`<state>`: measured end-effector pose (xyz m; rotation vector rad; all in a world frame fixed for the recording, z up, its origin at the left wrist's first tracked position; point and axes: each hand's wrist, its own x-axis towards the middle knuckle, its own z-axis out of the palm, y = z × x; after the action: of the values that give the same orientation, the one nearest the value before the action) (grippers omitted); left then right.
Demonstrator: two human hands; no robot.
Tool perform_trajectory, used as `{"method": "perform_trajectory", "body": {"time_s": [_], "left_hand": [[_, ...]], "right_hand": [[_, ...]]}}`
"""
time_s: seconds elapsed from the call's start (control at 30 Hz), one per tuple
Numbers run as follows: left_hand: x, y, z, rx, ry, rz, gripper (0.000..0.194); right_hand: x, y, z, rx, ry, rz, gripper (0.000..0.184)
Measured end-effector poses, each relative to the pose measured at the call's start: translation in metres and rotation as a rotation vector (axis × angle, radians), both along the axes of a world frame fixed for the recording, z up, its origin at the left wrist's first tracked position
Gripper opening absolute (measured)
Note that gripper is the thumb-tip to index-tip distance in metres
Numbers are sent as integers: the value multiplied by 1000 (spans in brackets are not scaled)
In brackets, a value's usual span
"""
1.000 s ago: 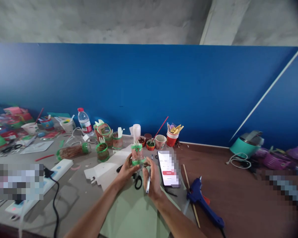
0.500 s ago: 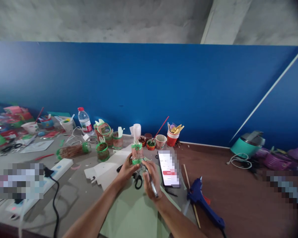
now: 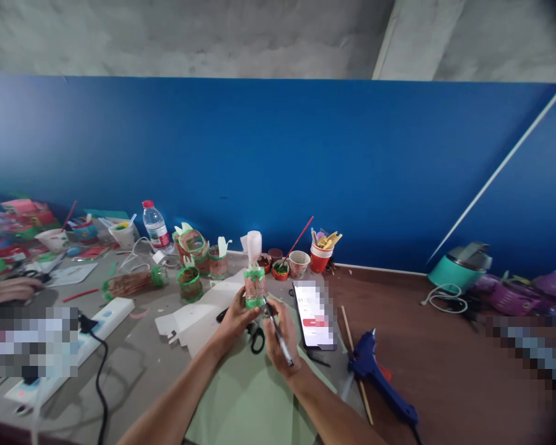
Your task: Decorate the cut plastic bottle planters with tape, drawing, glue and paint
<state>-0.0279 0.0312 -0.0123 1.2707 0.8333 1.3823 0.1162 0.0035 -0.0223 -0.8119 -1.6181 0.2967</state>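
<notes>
My left hand (image 3: 237, 316) is closed around the lower left side of a small clear cup (image 3: 255, 285) with green bands at its rim and base and brown streaks between. White paper pieces stick up at the cup's top. My right hand (image 3: 280, 327) grips a pen (image 3: 282, 341), its tip end close to the cup's base; whether the tip touches is too small to tell. Black-handled scissors (image 3: 257, 340) lie under and between my hands, partly hidden. Beneath my forearms is a pale green sheet (image 3: 245, 395), with white cut paper (image 3: 189, 324) to its left.
A phone (image 3: 314, 315), a wooden stick (image 3: 364, 395) and a blue glue gun (image 3: 382, 377) lie to the right. Painted cups (image 3: 189, 284), paint pots (image 3: 280, 269) and a water bottle (image 3: 156, 228) stand behind. A power strip (image 3: 106, 321) is left; another person's hand (image 3: 16, 290) is at far left.
The other person's hand at the far left has come further into view over the table. My hands, the cup and the pen have hardly moved; the view has shifted very slightly.
</notes>
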Motion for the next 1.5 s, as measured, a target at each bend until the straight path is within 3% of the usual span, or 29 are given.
{"method": "perform_trajectory", "body": {"time_s": [0.17, 0.4, 0.8, 1.1, 1.5], "left_hand": [[2, -1, 3, -44, -32, -18, 90], [0, 0, -1, -43, -6, -10, 83], [-1, 4, -17, -33, -7, -19, 80], [1, 1, -7, -51, 25, -20, 70], [0, 0, -7, -50, 82, 10, 69]], "right_hand": [[-1, -2, 2, 23, -34, -42, 31], [1, -5, 16, 60, -37, -20, 32], [4, -1, 20, 34, 26, -14, 22], [5, 2, 16, -16, 50, -38, 21], [6, 5, 14, -63, 65, -49, 20]]}}
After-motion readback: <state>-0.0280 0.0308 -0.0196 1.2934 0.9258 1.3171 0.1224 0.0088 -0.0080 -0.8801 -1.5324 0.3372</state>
